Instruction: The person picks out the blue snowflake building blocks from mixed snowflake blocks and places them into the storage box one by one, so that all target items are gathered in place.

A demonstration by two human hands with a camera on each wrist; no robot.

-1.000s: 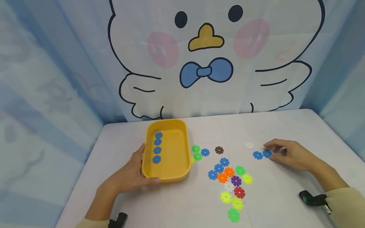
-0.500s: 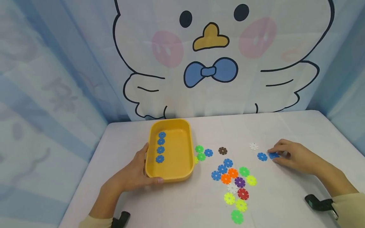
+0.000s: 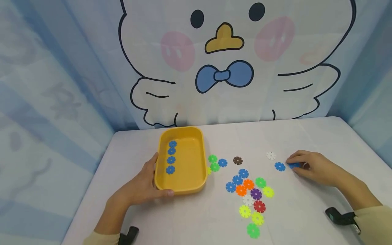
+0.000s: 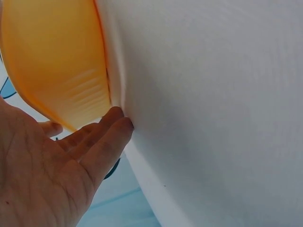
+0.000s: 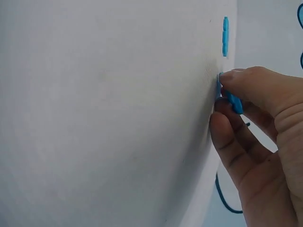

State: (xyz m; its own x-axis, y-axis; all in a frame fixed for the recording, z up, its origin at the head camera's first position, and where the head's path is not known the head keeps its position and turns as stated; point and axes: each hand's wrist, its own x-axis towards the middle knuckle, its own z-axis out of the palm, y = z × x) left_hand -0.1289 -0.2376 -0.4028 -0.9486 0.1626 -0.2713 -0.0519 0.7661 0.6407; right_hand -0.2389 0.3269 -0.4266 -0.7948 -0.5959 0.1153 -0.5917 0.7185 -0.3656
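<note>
My left hand [image 3: 139, 187] holds the near left corner of a yellow tray [image 3: 196, 185], thumb along the front and fingers at the left side. Inside the tray, several blue snowflake discs [image 3: 170, 160] form a column near the left wall. In the left wrist view the fingertips [image 4: 127, 124] lie against the tray's side, close to the table. My right hand [image 3: 321, 168] pinches a blue snowflake disc [image 5: 234, 102] between thumb and fingers, tilted and low over the table. A thin blue edge [image 5: 218, 86] shows beside the thumb tip. Just left of this hand lies another blue disc [image 3: 280, 166].
Loose snowflake discs lie right of the tray: green [image 3: 212, 158], blue [image 3: 222, 163] and brown [image 3: 238, 160]. A mixed cluster, with orange [image 3: 248, 184], purple [image 3: 256, 194] and red [image 3: 259, 206] discs, runs toward the front. One white disc [image 3: 271, 156] is near the right hand.
The right fingers have closed around the blue disc and tilted it up from the table. The left hand and the tray keep their places; the head view has shifted slightly.
</note>
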